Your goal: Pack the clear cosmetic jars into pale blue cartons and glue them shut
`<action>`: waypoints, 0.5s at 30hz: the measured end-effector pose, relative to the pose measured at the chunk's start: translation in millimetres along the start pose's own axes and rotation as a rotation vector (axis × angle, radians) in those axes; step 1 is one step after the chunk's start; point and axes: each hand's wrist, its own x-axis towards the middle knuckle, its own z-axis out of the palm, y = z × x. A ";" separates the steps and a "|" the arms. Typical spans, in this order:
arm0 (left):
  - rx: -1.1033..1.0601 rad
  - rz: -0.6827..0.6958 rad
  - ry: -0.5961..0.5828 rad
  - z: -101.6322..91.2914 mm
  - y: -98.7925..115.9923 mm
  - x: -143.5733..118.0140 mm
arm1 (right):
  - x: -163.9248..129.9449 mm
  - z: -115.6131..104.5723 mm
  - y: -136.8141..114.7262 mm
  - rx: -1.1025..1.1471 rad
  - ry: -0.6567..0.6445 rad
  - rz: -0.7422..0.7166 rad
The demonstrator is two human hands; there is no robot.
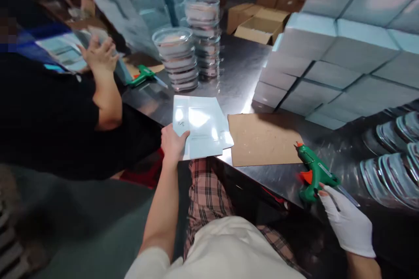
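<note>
Left hand (173, 143) grip pinching flat box (199, 125) overhanging table edge (262, 181), gloved right hand (347, 222) grip closed around glue gun (316, 174)

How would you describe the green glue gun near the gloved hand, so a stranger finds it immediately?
Start at the steel table and find the brown cardboard sheet at its near edge. Just right of it lies the green glue gun, touched by the gloved right hand. The other glue gun lies far left, beside the co-worker.

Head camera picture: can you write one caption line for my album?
At a steel table, left hand holds a flat blue box, gloved right hand grips a green glue gun.
</note>
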 end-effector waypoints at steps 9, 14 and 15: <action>-0.298 0.509 -0.220 -49.1 49.4 -117.2 | 21.5 -24.4 -63.9 0.339 0.451 -0.284; -0.223 0.987 -0.644 -14.8 74.7 -170.0 | 23.3 -39.8 -101.2 0.367 0.364 -0.418; -0.245 1.056 -0.671 -9.1 75.5 -172.5 | 19.6 -40.2 -102.7 0.375 0.332 -0.424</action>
